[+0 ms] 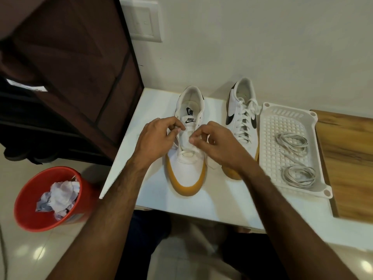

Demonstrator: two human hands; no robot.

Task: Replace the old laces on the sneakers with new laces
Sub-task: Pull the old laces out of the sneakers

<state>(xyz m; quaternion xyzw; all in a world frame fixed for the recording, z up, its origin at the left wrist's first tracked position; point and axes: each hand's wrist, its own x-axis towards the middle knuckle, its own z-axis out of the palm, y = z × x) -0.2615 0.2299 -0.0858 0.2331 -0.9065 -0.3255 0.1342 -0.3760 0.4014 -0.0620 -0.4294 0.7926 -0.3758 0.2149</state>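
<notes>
Your left hand and right hand each pinch the lace of the near sneaker on the desk; second sneaker beside it; coiled laces in the tray.

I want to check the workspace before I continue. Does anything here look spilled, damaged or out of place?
Nothing stands out. Both sneakers stand upright on the white table, and two lace bundles lie inside the tray.
</notes>
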